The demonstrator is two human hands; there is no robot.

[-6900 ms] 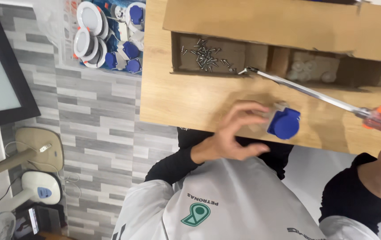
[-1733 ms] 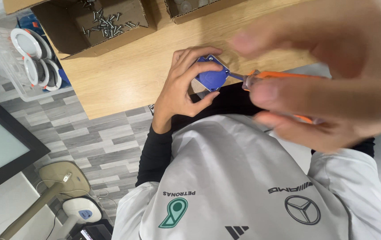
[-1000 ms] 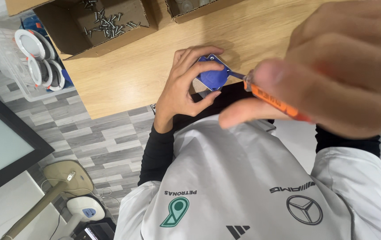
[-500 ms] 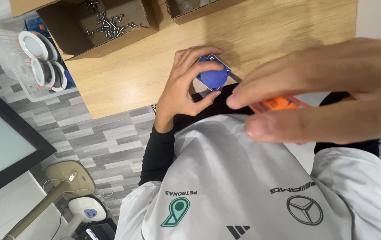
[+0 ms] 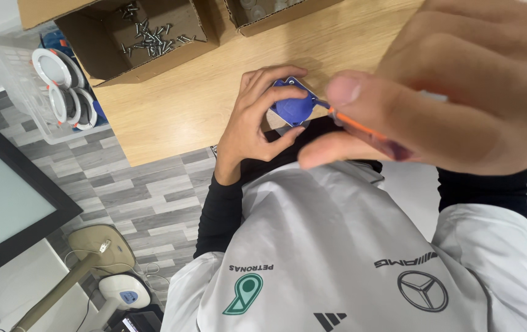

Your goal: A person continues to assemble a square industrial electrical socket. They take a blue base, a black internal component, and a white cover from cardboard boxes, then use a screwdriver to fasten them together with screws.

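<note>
Head view: screw-driving step on blue socket part.
L hand grips part at worktop edge; R hand closed on orange screwdriver, tip at part. Next, prob.: keep tip seated, square.

Operator wears a light grey jersey with printed dark and green emblems over black long sleeves ending at each wrist, left hand, right hand bare.

A single head-worn camera looks steeply down, very close to the hands, over the wooden table edge.
</note>
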